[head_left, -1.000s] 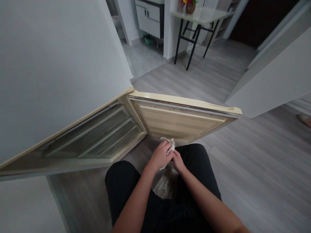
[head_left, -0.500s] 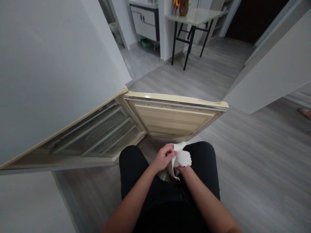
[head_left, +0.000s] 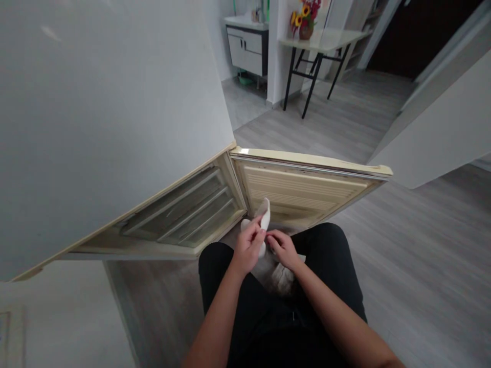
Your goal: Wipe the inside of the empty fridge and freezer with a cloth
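Note:
My left hand (head_left: 248, 248) is closed around a folded white cloth (head_left: 265, 213). Part of the cloth stands up above the fingers, and more hangs below the hand. My right hand (head_left: 283, 249) is just to its right, fingers curled and thumb close to the left fingertips; whatever it may pinch is hidden. Under the right wrist, between my knees, lies a crumpled pale bundle (head_left: 283, 280) whose kind I cannot make out. In front of both hands stands an open cream fridge door (head_left: 303, 191), its ribbed inner panel and dirty seal facing me.
To the left is the open fridge compartment (head_left: 184, 209) with pale drawer fronts, below a large white side panel (head_left: 115, 102). Farther off are a folding table (head_left: 326, 41) with a flower vase (head_left: 306, 30) and a sink cabinet (head_left: 247, 48). A white panel (head_left: 441, 128) is at right.
The cloth has gone from being spread between both hands to a folded piece in my left hand. My right hand has come off its far side. The view has shifted left.

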Tool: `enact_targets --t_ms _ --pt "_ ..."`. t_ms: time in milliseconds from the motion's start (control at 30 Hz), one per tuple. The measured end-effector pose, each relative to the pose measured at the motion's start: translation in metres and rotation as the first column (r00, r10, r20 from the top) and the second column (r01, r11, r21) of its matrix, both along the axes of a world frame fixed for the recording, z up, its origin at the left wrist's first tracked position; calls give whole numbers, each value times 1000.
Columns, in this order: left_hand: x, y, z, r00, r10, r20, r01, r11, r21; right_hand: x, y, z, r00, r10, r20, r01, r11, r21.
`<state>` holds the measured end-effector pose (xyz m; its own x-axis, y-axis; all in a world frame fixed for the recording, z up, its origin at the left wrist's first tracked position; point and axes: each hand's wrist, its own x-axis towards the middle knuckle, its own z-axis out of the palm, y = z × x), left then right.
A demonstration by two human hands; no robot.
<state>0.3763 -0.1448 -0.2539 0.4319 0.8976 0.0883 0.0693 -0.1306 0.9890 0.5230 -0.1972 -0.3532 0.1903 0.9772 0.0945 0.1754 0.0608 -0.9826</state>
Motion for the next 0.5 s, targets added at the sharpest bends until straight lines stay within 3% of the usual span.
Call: enact_targets --t_ms 33,67,167,233,267,367,433,500 --pt "1 -3 2 994 -99 -56 100 995 27 -8 2 -1 995 41 -90 -45 998 -36" --pt "4 -6 3 974 -196 -114 204 977 56 -16 2 -4 985 5 -172 -14 999 -50" --pt "14 -15 6 882 -390 -264 436 889 143 -33 -5 -19 932 -298 -208 301 953 -15" --pt "21 -22 4 831 -452 -324 522 835 172 -38 -14 -24 913 -406 21 406 914 4" --pt "25 -26 2 808 -477 -347 556 813 176 -40 -19 -23 896 -403 187 411 911 -10" --pt "32 -30 2 747 -534 -395 635 750 186 -40 -18 -9 756 -391 525 474 880 -28" --pt "37 -19 10 749 -543 -380 644 731 223 -33 -2 6 680 -533 504 600 799 35" --pt "44 11 28 822 -470 -321 562 759 327 -21 23 20 600 -631 492 715 698 23"
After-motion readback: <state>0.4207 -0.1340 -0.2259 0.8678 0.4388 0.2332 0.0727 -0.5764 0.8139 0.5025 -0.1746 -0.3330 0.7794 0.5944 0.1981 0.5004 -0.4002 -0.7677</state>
